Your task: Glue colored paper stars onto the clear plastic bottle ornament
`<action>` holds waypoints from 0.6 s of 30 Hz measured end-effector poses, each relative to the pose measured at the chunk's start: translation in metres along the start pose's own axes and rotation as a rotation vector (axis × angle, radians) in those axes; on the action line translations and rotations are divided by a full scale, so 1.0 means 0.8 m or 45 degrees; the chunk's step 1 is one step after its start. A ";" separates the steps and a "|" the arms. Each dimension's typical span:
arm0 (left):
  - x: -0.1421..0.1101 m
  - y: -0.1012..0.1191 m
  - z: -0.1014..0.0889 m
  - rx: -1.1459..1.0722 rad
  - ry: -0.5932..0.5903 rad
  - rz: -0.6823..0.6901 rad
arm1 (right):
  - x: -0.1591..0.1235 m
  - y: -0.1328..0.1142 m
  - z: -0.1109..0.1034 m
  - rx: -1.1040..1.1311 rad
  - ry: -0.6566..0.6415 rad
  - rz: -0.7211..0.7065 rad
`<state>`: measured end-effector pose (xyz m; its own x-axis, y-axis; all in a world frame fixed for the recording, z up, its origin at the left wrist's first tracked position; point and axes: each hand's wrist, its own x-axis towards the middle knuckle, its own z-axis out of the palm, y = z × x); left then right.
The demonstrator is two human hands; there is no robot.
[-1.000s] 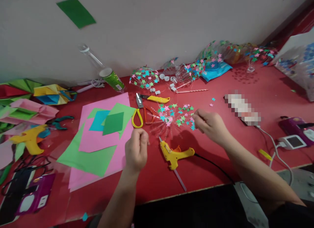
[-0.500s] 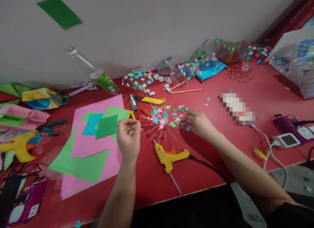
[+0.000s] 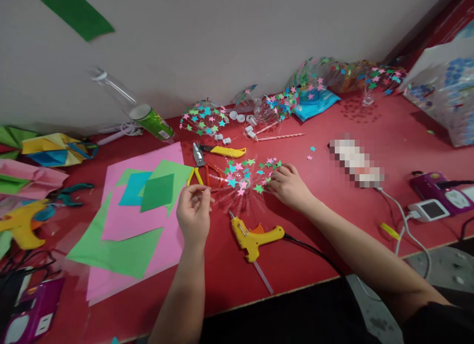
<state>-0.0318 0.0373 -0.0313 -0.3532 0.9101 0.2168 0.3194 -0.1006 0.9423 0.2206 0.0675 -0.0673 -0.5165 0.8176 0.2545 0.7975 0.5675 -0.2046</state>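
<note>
A clear plastic piece cut into thin strips and dotted with small paper stars (image 3: 244,178) lies on the red table (image 3: 333,220). My right hand (image 3: 287,186) rests on its right side, fingers curled onto the star-tipped strips. My left hand (image 3: 193,213) hovers just left of it, thumb and fingers pinched together on something too small to name. A yellow glue gun (image 3: 255,235) lies just in front of the piece, its cord running to the right.
Yellow-handled pliers (image 3: 198,166) and a yellow utility knife (image 3: 225,150) lie behind the piece. Pink, green and blue paper sheets (image 3: 137,220) cover the left. More star-covered pieces (image 3: 203,118) stand by the wall. A power strip (image 3: 355,161) and purple devices (image 3: 440,188) sit right.
My right hand came down and left onto the starred piece. My left hand rose slightly and turned, fingers still pinched. The view shifted a little to the right.
</note>
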 end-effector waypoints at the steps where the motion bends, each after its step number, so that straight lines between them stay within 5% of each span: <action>1: -0.001 -0.001 -0.001 0.008 -0.012 -0.013 | 0.000 0.001 0.001 0.006 0.006 0.004; 18: -0.005 0.000 -0.005 0.027 -0.070 0.003 | -0.004 0.009 0.007 0.378 0.098 0.176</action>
<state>-0.0336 0.0318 -0.0309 -0.3038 0.9306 0.2042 0.3391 -0.0947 0.9360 0.2262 0.0692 -0.0751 -0.3759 0.8855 0.2732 0.7271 0.4646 -0.5054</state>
